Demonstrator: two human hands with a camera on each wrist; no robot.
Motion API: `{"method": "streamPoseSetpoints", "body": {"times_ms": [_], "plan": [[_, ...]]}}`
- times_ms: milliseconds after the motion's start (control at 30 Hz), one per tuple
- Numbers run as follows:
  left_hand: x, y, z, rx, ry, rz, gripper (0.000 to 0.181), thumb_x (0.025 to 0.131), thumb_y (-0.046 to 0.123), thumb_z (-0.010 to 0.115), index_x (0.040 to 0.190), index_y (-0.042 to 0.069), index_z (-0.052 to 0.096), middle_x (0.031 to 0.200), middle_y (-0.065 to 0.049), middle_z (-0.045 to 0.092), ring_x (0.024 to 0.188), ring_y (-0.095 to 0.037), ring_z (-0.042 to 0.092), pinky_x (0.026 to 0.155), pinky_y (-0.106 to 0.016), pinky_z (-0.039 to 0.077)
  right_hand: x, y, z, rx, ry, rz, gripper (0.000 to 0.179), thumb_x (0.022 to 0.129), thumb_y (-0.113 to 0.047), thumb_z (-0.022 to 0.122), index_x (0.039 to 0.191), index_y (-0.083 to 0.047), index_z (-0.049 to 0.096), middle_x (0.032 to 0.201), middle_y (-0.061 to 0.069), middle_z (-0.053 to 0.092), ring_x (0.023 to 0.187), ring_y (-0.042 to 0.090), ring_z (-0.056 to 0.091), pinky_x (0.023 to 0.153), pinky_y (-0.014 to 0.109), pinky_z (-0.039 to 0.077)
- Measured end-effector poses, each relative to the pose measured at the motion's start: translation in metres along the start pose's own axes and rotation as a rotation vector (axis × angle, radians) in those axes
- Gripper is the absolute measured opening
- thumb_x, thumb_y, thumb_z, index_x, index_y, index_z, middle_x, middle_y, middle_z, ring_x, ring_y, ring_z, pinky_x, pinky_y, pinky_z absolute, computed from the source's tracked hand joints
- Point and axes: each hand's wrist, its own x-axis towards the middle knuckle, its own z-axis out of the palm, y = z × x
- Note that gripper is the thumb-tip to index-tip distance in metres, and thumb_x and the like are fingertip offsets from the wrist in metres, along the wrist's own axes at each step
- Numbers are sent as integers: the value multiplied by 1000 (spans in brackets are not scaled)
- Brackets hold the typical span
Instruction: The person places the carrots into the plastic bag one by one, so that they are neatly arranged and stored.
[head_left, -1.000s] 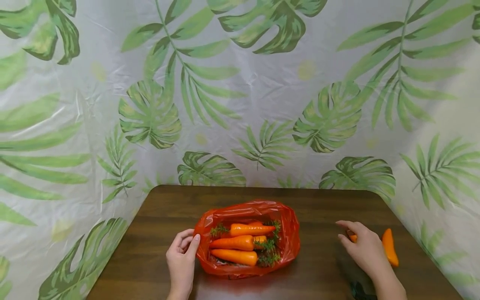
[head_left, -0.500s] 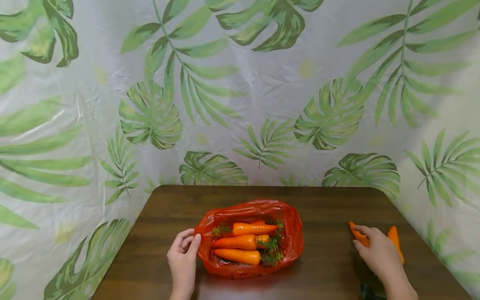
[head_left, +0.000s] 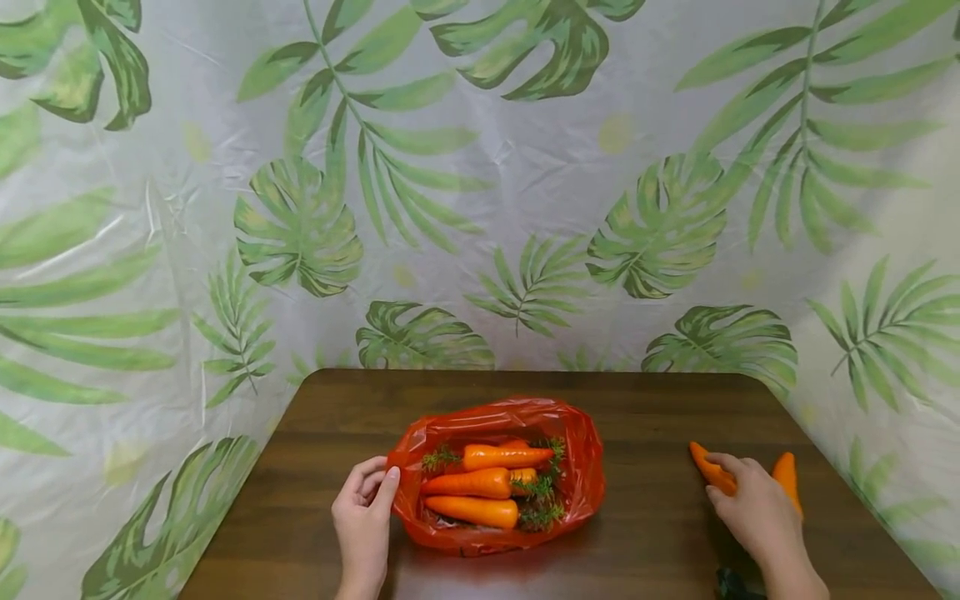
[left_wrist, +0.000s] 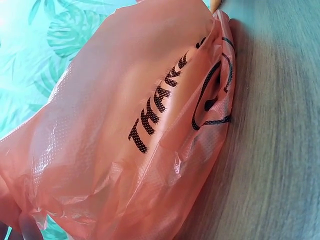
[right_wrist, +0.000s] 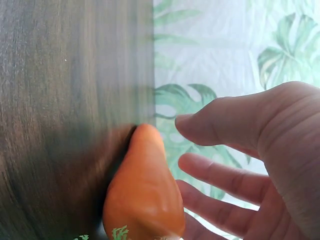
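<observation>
A red translucent plastic bag (head_left: 588, 467) stands open on the table, with several orange carrots (head_left: 480, 483) with green tops inside. My left hand (head_left: 363, 517) pinches its left rim between thumb and fingers. In the left wrist view the bag (left_wrist: 100, 125) shows black lettering, and fingertips (left_wrist: 29, 227) appear at the lower left. On the right, my right hand (head_left: 761, 508) is over a loose carrot (head_left: 708, 468), hiding its thick end. The right wrist view has a carrot (right_wrist: 145, 195) on the table beside the loosely spread fingers (right_wrist: 220, 175), the thumb apart from it.
Another loose carrot (head_left: 786, 479) lies just right of my right hand, partly covered. A dark green object (head_left: 731, 583) sits at the front edge of the view. Behind the brown wooden table (head_left: 637, 408) hangs a leaf-patterned sheet (head_left: 540, 200).
My right hand has shifted right and drawn back a little, so more of the loose carrot shows. The left hand stays on the bag's rim, and the bag keeps its place.
</observation>
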Motion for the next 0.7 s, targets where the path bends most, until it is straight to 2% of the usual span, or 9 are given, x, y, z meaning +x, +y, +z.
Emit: {"method": "streamPoseSetpoints", "body": {"times_ms": [200,433,700], "plan": [[0,0,-1,-8,-8,-10,23,89,11,78,108,0,70,85,-19,72,73,-16,66,62,-25,56,-1,2,3,5,-2,-13,53,84,-17,79,133,-8,62,123,28,59,97,48,61,63,52,50],[0,3,-1,-17,-14,-8,23,89,13,78,107,0,71,85,-20,71,73,-17,65,61,-25,56,-1,2,8,36,11,-67,54,78,-9,82,130,-6,64,117,22,67,98,44,64,72,56,52],[0,3,-1,-25,-11,-1,22,89,11,78,107,0,71,85,-21,71,73,-17,65,62,-25,56,4,-1,8,39,-103,-10,54,83,-20,83,131,-5,63,122,19,68,101,43,64,74,55,50]]}}
